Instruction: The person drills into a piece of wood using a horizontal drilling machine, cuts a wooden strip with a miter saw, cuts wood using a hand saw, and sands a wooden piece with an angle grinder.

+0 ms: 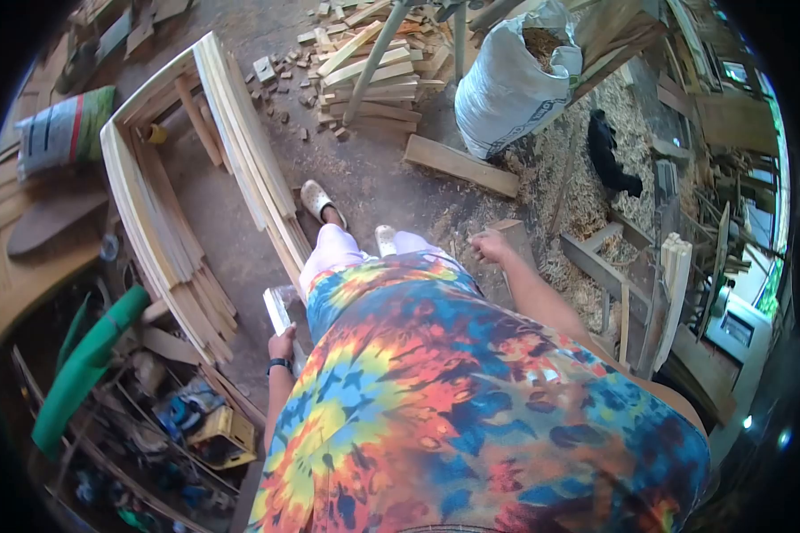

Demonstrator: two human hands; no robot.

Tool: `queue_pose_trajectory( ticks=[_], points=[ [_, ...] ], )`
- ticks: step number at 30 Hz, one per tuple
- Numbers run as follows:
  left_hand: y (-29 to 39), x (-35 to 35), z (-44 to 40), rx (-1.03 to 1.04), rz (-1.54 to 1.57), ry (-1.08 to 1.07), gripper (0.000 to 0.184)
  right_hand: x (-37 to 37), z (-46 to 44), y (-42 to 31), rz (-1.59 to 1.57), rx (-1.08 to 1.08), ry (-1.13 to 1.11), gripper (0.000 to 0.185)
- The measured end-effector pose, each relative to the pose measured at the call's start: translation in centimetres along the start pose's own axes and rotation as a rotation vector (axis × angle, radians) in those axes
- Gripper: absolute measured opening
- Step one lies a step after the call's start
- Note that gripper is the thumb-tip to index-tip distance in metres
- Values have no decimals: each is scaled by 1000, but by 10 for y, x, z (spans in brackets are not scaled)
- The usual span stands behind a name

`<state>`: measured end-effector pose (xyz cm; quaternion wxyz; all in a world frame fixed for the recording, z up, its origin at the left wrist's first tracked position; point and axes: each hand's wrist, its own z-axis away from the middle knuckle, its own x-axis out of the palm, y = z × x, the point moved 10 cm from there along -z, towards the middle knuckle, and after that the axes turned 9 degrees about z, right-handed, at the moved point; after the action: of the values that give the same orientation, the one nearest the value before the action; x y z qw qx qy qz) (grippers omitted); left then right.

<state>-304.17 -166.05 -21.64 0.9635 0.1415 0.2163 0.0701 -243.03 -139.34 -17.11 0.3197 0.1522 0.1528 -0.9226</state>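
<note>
My left hand (282,340), with a dark band on the wrist, hangs low beside my left hip. Its fingers are closed around a pale, shiny, oblong object (276,311) whose exact kind I cannot make out. Just ahead of that hand runs a stack of long wooden strips (244,133), part of a long frame-like arrangement with a second stack of curved strips (142,209) to its left. My right hand (489,247) is held out in front of my right side, fingers curled in, with nothing visible in them. Below it stands a wooden board (516,238).
Cut wood pieces (378,84) are heaped ahead. A white sack (511,84) of shavings stands at front right, with a plank (462,166) before it. Shavings (556,200) cover the floor, where a black shape (609,155) lies. A green roll (89,369) and yellow crate (225,437) are left.
</note>
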Motion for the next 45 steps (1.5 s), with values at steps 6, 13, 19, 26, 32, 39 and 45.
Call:
queue_pose_trajectory(
  ticks=[6, 13, 19, 26, 32, 39, 45],
  points=[
    [96, -39, -70, 40, -55, -30, 64, 10, 25, -40, -69, 48, 14, 29],
    [231, -63, -112, 173, 141, -99, 57, -5, 32, -127, -142, -56, 97, 29],
    [265, -65, -110, 214, 155, -111, 54, -10, 41, -149, -124, -68, 117, 31],
    [180, -45, -143, 64, -96, -118, 65, -3, 49, -112, -229, 6, 132, 26],
    [189, -46, -121, 105, -342, -130, 79, 27, 32, -66, -340, 67, 87, 20],
    [249, -73, -136, 246, -307, -57, 69, 55, 5, -110, -108, -28, 69, 21],
    [313, -100, -137, 330, -58, 99, 58, 36, -15, -191, -87, -47, 87, 21]
  ],
)
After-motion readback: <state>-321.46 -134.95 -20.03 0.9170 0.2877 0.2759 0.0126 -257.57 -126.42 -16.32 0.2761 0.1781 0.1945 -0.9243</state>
